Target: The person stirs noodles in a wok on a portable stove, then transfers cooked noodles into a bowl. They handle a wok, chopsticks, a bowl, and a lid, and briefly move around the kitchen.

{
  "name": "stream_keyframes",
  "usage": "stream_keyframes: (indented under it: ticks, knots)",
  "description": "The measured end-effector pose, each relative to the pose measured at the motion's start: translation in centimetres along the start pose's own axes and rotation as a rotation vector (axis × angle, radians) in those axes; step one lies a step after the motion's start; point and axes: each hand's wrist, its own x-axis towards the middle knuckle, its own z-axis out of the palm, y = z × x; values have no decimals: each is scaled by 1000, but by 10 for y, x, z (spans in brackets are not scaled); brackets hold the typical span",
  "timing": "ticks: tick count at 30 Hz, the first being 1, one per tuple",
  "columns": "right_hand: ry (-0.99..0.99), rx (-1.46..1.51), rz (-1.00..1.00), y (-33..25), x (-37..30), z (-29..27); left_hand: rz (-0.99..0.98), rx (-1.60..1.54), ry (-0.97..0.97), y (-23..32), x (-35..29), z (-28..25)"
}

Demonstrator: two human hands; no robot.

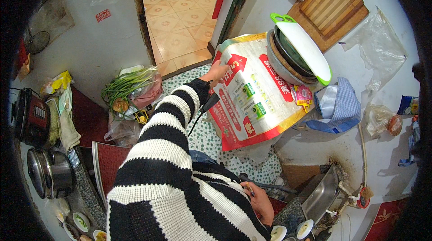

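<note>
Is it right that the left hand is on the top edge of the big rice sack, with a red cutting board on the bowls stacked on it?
Not quite. The head view shows the left hand on the top edge of the big rice sack, but the cutting board on the stacked bowls is white with a green rim, not red.
</note>
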Motion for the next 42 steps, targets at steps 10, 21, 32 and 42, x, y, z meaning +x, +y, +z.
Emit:
stream_keyframes:
  ticks: [10,21,32,42]
  knots:
    - [-3,19,26,-5,2,0,18,2,23,5,-1,0]
    - [128,-72,-112,13,4,-2,-39,74,-503,-47,10,-13]
    - [752,-2,356,14,-89,38,-616,983,-1366,-157,-95,106]
    - [1539,-91,1438,-84,-248,155,-454,1625,-2254,-236,-143,167]
